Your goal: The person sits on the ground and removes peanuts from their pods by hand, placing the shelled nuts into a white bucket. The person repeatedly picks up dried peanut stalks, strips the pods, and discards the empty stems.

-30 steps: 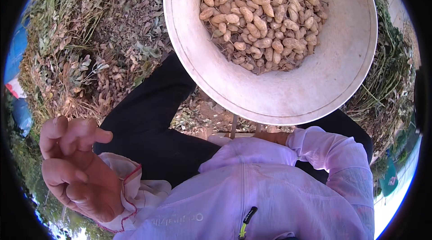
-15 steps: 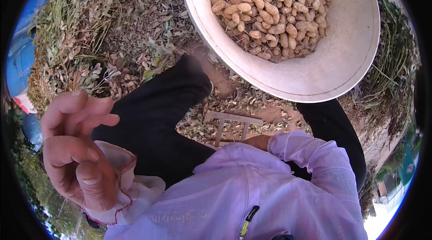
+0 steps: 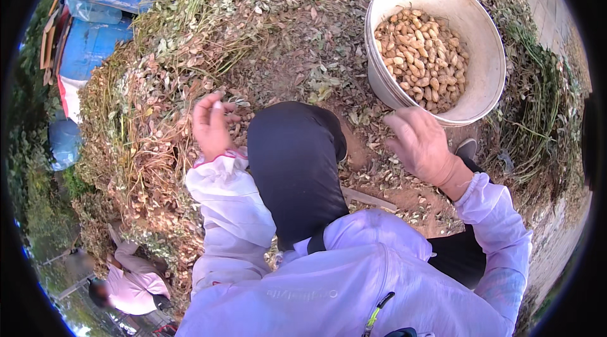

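Peanut bucket: A round, off-white plastic bucket stands beyond the right hand, tilted in view so that its mouth faces the wearer, between a dried-plant heap and darker green stems.
Contents: Tan, unshelled peanuts with scraps of stem cover the bucket's bottom; the inner wall rises bare above them.
Left hand: The bare left hand hangs beside the black-trousered knee, fingers loosely bent and parted from the thumb, with no object visible between them. It is nearest to the brown-green heap of dried peanut plants.
Right hand: The bare right hand, slightly blurred, is just below the bucket's near rim, fingers bent; whether it touches the rim or pinches anything cannot be told.
Handling, peanuts: Each pod is probably light, dry and rough, with a stiff shell that may crack under hard pressure; a fingertip grip around its middle seems suitable.
Handling, bucket: The wall appears stiff and fairly smooth; the load is likely moderate, best held by opposite sides of the rim.
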A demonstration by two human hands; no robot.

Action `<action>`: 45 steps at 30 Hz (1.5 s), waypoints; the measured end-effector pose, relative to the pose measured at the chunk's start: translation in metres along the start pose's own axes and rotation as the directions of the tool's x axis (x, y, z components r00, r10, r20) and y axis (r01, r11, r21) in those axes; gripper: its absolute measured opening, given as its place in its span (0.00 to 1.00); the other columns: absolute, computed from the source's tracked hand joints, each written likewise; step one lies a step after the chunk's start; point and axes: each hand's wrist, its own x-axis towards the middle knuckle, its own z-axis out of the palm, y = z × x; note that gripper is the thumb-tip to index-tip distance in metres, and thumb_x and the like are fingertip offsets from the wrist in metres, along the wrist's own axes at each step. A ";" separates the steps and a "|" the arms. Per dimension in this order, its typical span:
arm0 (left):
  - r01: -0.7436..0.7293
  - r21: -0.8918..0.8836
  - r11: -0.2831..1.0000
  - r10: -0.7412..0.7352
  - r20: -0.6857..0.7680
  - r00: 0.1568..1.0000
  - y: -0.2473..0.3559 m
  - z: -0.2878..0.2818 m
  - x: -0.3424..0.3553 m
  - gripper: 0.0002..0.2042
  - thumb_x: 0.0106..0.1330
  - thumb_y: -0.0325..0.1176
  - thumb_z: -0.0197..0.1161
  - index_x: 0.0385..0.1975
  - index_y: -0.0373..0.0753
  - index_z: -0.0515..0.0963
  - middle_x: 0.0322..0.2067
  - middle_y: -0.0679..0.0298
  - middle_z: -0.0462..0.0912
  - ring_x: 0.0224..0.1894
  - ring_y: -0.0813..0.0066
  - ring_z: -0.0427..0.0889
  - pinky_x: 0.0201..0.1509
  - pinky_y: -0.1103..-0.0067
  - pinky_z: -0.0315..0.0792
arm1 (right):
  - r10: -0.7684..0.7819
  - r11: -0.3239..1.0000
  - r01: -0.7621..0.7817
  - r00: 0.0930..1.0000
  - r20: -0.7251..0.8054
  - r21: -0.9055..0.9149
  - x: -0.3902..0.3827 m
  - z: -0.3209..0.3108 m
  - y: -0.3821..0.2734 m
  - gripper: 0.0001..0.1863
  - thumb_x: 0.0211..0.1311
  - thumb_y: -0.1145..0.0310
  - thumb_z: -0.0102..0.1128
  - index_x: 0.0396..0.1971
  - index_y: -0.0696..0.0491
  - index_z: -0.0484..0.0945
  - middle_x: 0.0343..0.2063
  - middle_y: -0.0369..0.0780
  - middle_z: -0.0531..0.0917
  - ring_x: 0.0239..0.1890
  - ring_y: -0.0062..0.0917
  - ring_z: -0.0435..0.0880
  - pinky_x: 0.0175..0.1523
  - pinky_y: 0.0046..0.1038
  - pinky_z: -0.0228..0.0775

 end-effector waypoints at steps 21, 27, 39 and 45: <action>-0.146 0.939 0.313 0.495 -0.029 0.869 -0.055 -0.152 -0.020 0.38 0.38 0.40 0.75 0.50 0.31 0.66 0.48 0.48 0.68 0.53 0.48 0.65 0.58 0.59 0.58 | 0.211 0.931 -0.182 0.976 0.060 -0.317 -0.035 -0.008 0.037 0.08 0.34 0.72 0.62 0.15 0.53 0.71 0.17 0.41 0.75 0.27 0.37 0.75 0.31 0.37 0.68; 0.086 0.992 0.097 0.153 -0.100 0.983 -0.065 -0.138 0.000 0.35 0.37 0.47 0.73 0.47 0.40 0.70 0.39 0.52 0.70 0.48 0.52 0.66 0.57 0.60 0.57 | 0.212 0.961 -0.162 0.953 0.219 -0.224 -0.060 0.000 0.008 0.12 0.34 0.72 0.64 0.20 0.54 0.68 0.21 0.42 0.73 0.29 0.39 0.73 0.34 0.38 0.67; -0.267 0.953 0.140 0.119 0.252 0.960 -0.096 -0.126 -0.072 0.11 0.43 0.22 0.58 0.29 0.40 0.73 0.27 0.55 0.77 0.35 0.57 0.77 0.54 0.56 0.61 | 0.247 0.961 -0.210 0.945 0.216 -0.181 -0.061 -0.002 -0.004 0.11 0.37 0.72 0.63 0.22 0.53 0.69 0.23 0.43 0.73 0.31 0.39 0.73 0.35 0.38 0.67; -0.154 0.963 0.221 0.316 0.079 0.945 -0.066 -0.115 -0.055 0.15 0.43 0.20 0.56 0.34 0.37 0.71 0.26 0.53 0.75 0.31 0.51 0.75 0.43 0.62 0.65 | 0.252 0.963 -0.215 0.930 0.266 -0.161 -0.057 -0.002 -0.002 0.11 0.40 0.71 0.63 0.24 0.54 0.69 0.25 0.44 0.73 0.32 0.40 0.73 0.37 0.38 0.66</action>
